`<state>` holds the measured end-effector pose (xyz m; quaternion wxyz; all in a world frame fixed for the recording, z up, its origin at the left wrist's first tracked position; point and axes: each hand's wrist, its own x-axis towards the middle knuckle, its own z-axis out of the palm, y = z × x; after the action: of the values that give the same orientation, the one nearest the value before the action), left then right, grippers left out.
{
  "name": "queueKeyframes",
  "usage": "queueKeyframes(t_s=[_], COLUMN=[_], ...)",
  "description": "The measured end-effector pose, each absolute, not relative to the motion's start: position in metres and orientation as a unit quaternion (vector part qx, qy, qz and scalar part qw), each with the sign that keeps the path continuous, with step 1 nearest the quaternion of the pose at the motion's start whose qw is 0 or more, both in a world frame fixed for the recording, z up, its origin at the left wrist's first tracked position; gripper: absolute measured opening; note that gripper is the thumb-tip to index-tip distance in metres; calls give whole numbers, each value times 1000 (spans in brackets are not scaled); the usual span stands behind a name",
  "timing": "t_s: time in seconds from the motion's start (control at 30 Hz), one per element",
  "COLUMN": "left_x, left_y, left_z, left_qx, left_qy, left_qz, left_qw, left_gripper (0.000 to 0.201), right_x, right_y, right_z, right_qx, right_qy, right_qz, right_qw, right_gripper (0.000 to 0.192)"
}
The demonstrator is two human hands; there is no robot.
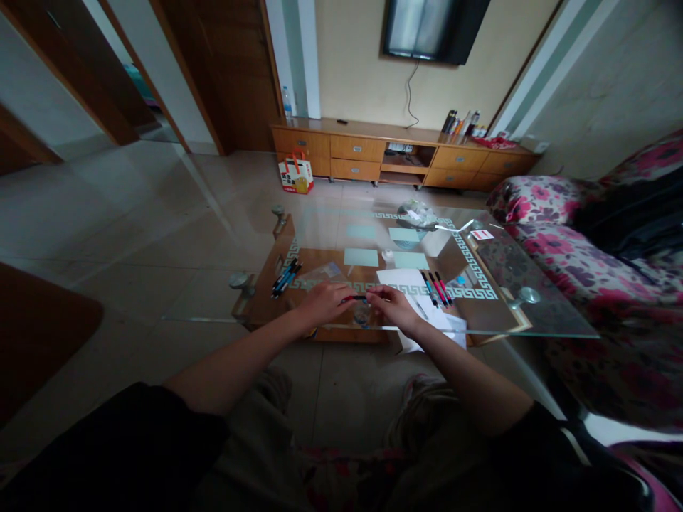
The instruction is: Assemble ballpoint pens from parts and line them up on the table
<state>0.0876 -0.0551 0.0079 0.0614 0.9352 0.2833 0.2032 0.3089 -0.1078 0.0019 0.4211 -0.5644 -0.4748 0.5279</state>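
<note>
Here both hands, left hand (pixel 324 302) and right hand (pixel 392 307), pinch one red pen (pixel 355 298) near the glass counter (pixel 533 320) edge; a loose grip could drop it off that edge.

A glass coffee table (pixel 533 323) with a patterned border carried everything. White paper sheets (pixel 400 279) lay near its front edge. Left of the sheets sat a bundle of blue pens (pixel 285 277); right of them, several red and dark pens (pixel 437 288). Behind them lay pale green cards (pixel 361 257).
</note>
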Motion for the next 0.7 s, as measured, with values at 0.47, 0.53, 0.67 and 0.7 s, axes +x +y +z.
queueKeyframes(t_s=[0.47, 0.53, 0.67, 0.7], left_x=[86, 86, 85, 86], left_y=[-54, -54, -54, -54], left_z=[9, 9, 9, 8], left_qx=[935, 937, 935, 935], left_qy=[279, 279, 288, 289], left_qz=[202, 197, 195, 195], left_qw=[80, 78, 68, 66], left_gripper=[24, 24, 25, 25], right_x=[320, 318, 316, 316], right_y=[-103, -105, -106, -106], right_z=[-11, -6, -1, -2], right_qx=[-594, -591, -576, -580], right_qy=[-508, -506, -490, -488], right_qz=[508, 507, 509, 510], right_qw=[363, 371, 411, 408], right_gripper=[38, 33, 32, 32])
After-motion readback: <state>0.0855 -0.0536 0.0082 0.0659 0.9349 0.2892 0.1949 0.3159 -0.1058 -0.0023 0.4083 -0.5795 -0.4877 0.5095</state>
